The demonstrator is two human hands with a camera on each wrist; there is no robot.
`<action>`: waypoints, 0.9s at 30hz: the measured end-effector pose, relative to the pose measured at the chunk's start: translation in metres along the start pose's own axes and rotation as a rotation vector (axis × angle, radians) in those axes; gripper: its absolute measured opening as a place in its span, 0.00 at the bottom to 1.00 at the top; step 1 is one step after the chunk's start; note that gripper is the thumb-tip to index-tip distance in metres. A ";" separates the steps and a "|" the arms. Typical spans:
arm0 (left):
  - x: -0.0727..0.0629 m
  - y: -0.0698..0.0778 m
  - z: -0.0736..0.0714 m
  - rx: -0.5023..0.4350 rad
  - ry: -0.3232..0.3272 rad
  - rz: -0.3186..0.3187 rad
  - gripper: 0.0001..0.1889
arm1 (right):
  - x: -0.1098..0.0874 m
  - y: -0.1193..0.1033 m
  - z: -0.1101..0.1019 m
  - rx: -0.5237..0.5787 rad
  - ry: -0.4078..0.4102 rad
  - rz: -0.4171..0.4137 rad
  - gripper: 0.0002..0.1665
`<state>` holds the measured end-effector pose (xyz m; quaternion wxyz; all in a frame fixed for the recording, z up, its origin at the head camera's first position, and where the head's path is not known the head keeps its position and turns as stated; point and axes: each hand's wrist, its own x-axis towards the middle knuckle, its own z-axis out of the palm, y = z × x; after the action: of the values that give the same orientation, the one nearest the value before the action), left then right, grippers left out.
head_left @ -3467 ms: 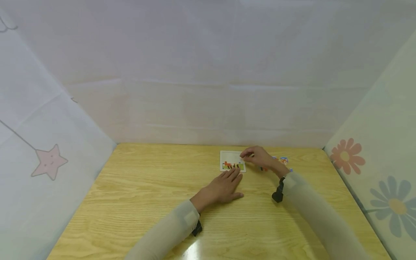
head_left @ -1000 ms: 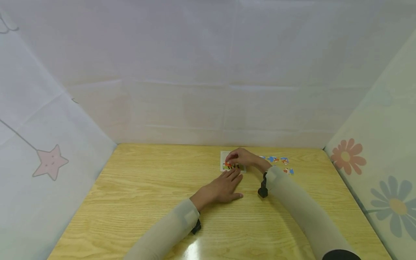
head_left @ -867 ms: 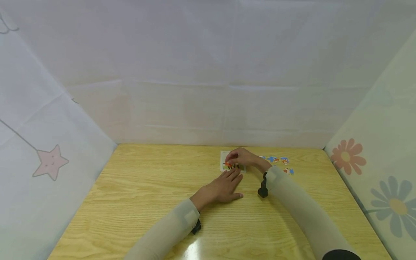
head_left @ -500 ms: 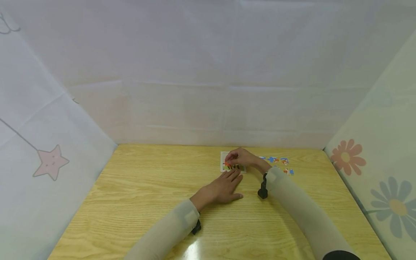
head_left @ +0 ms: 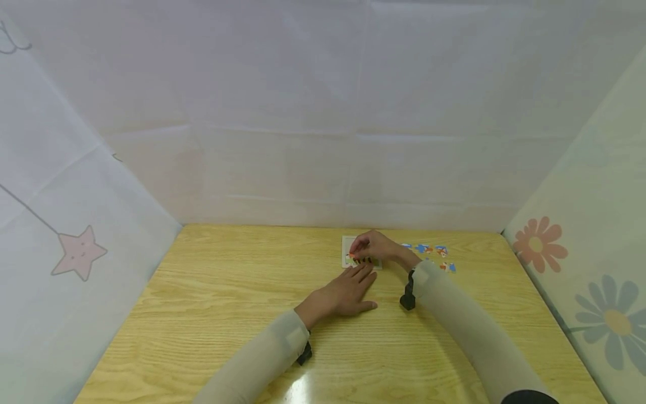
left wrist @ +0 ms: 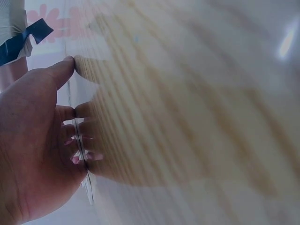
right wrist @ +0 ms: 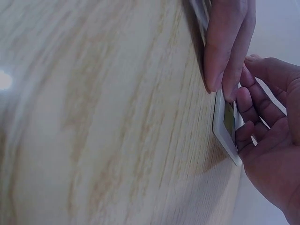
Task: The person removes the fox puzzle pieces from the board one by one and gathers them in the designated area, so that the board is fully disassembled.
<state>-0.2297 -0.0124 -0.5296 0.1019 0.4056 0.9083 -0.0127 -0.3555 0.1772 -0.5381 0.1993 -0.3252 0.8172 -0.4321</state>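
A small jigsaw puzzle in a white-rimmed tray lies toward the back of the table; green, red and black picture parts show along its near side. My left hand lies flat on the wood, its straight fingertips resting on the tray's near edge. Over the tray's left part, my right hand has curled fingers pinching at a red puzzle piece, mostly covered by the fingertips. In the right wrist view, the thumb and forefinger of the right hand meet above the tray; the piece itself is hidden there.
Several loose puzzle pieces lie on the table right of the tray, some partly behind the right wrist. A white cloth wall stands behind the table, with patterned cloth on both sides.
Since the oldest frame my right hand has moved left, from the tray's right edge to its left part, uncovering more loose pieces. Over the last second it shifts only slightly. The left hand stays still.
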 end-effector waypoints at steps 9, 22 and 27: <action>0.000 0.000 0.001 -0.007 0.009 0.002 0.43 | 0.000 0.000 0.001 0.009 -0.004 -0.012 0.08; 0.002 -0.002 0.003 0.037 0.012 0.008 0.43 | 0.001 -0.002 0.000 0.022 -0.016 -0.017 0.08; 0.002 -0.002 0.004 0.044 0.009 0.005 0.43 | -0.001 -0.003 0.000 0.038 -0.008 -0.011 0.09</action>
<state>-0.2318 -0.0123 -0.5339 0.0891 0.4099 0.9072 -0.0305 -0.3541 0.1764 -0.5358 0.2065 -0.3275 0.8063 -0.4473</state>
